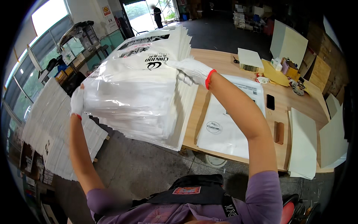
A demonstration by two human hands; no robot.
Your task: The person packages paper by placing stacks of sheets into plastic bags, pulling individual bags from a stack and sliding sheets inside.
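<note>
A tall stack of clear-plastic packs of white paper (128,95) fills the left end of the table and juts past its near edge. The top pack carries dark print along its far part. My left hand (77,101), in a white knit glove with a red cuff, grips the left edge of the upper packs; its fingertips are partly hidden. On the opposite side, my right hand (192,71), gloved alike, has its fingers curled round the right edge near the top. Right of the stack, a flat white printed plastic bag (231,128) lies on the wooden table (212,56).
On the table are a black phone (270,102), a brown wooden block (279,133), pale paper sheets (302,143), a small paper stack (250,59) and scissors (236,60). A big pile of white packs (56,130) stands at left. Far off, a person (157,16) stands by the doorway.
</note>
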